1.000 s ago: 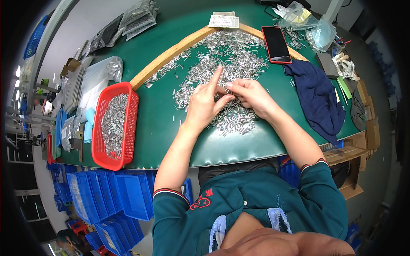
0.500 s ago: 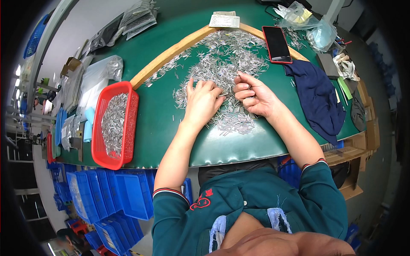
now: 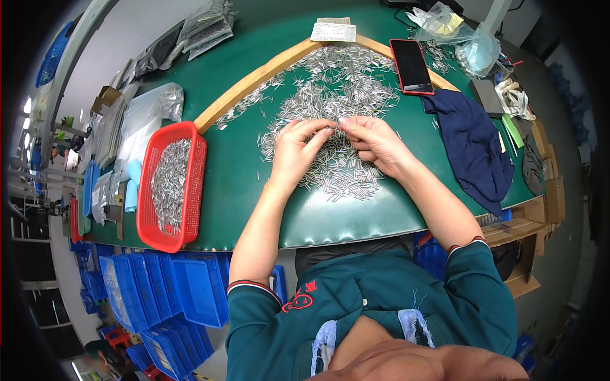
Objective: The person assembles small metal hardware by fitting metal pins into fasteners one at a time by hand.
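Small silvery metal pins (image 3: 346,181) lie in a loose heap on the green tabletop (image 3: 241,171). Above the heap my left hand (image 3: 297,147) and my right hand (image 3: 375,141) meet, fingertips almost touching. Thumb and forefinger of my left hand are pinched together. My right hand also pinches, its other fingers curled in. Whatever sits between the fingertips is too small to make out. Left of my hands stands a red plastic basket (image 3: 195,190), holding many more of the pins.
Two wooden strips (image 3: 254,79) form a V behind the heap, with paper slips (image 3: 333,30) at its tip. A red-edged phone (image 3: 412,66) rests on the right strip. Dark blue cloth (image 3: 467,140) lies at right, plastic bags (image 3: 136,124) at left. Blue bins (image 3: 197,286) stand below the table.
My left hand has lifted off the heap and closed from spread fingers to a pinch. My right hand has shifted slightly left and down, so the fingertips now come together.
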{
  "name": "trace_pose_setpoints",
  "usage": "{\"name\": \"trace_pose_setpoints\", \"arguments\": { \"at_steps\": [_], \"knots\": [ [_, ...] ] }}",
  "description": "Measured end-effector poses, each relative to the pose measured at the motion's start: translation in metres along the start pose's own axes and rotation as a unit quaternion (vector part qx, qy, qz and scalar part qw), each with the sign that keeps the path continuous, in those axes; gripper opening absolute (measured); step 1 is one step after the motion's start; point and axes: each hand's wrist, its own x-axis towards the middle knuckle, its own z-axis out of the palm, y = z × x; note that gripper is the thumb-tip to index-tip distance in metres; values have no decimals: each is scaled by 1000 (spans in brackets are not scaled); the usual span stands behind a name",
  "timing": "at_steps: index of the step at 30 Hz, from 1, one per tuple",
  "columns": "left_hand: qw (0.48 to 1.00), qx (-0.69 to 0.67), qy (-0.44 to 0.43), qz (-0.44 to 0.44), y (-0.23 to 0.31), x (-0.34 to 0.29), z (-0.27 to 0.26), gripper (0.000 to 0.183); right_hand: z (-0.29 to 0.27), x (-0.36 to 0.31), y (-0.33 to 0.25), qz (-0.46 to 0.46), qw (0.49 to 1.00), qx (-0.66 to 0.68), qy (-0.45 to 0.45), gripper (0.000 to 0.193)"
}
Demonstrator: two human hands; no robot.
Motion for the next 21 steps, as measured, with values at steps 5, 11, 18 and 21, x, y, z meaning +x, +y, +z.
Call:
{"name": "trace_pose_setpoints", "arguments": {
  "at_steps": [5, 11, 18, 21],
  "knots": [
    [994, 89, 15, 56, 3, -2, 6, 12, 6, -3, -1, -43, 991, -119, 51, 27],
    [975, 186, 38, 115, 0, -5, 9, 11, 10, 1, 8, -123, 975, -172, 70, 18],
    [998, -39, 46, -18, -3, -3, 10, 14, 14, -5, 0, -99, 985, -128, 64, 24],
    [981, -173, 44, -77, -2, -3, 12, 15, 14, -7, 0, -91, 987, -115, 68, 25]
  ]
}}
